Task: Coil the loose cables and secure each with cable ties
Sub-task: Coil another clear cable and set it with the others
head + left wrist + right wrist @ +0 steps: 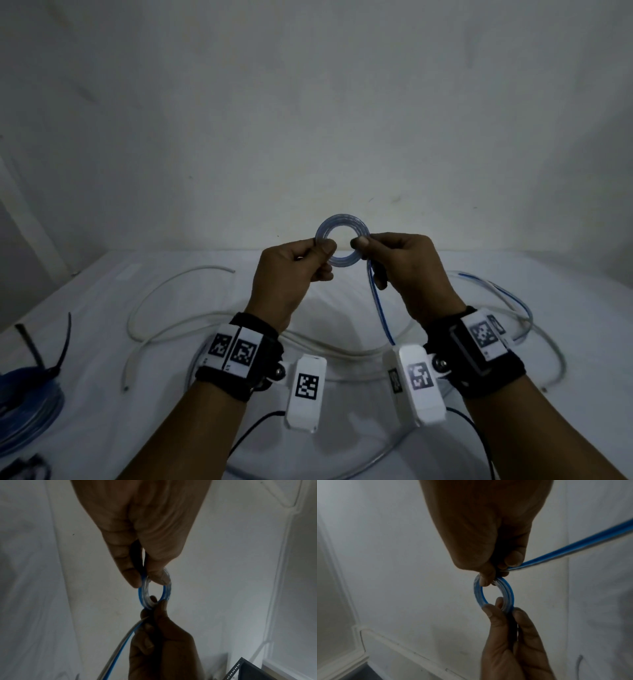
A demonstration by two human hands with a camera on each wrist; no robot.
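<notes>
Both hands are raised above the table with a small coil of clear and blue cable (pixel 342 220) between them. My left hand (pixel 323 246) pinches the coil's left side between thumb and fingers. My right hand (pixel 361 244) pinches its right side. The cable's loose tail (pixel 378 308) drops from the right hand to the table. In the left wrist view the left hand (pixel 145 578) pinches the coil (pixel 140 596) from above and the right hand (pixel 154 605) from below. In the right wrist view the right hand (pixel 489 578) holds the coil (pixel 508 592) and the tail (pixel 573 549).
A loose white cable (pixel 164 308) curls over the white-covered table (pixel 102 291) on the left. More clear and blue cable loops (pixel 507 298) lie on the right. A blue coil (pixel 27 394) bound by a black cable tie (pixel 63 346) sits at the left edge. A wall stands close behind.
</notes>
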